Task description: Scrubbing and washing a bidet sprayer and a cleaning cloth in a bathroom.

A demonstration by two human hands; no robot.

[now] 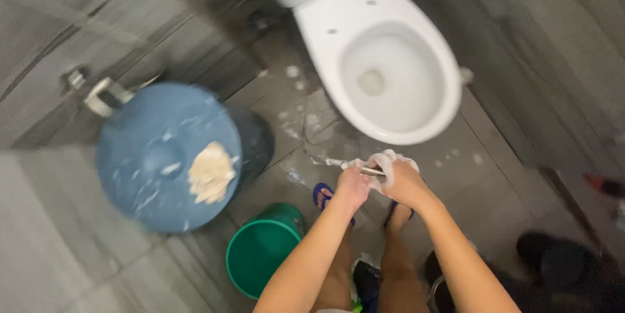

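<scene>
Thin metal tool (348, 165), slim and pale, coated in foam, held level in front of the toilet (384, 59), above the wet floor (293, 124); too blurred to tell what kind. Left hand (352, 186) closed around its middle, fingers curled tight. Right hand (398, 176) lathered white, wrapped around the near end, touching the left hand; both in a narrow, closed grip on the tool. Beneath the hands, a blue sandal (322, 194) on one foot, bare legs below. Just beyond, the white toilet bowl open, no seat fitted, water low in the basin. Soap suds scattered over the grey tiles between toilet and hands. To the left, a green bucket (260, 251) standing upright beside the leg. Further left, a large blue bin (166, 157) with its lid on, streaked with foam, a cream-coloured rag (210, 173) lying on the lid's right side. Behind the bin, a metal fitting (104, 95) on the grey wall. At lower right, a dark round object (553, 258), blurred.
</scene>
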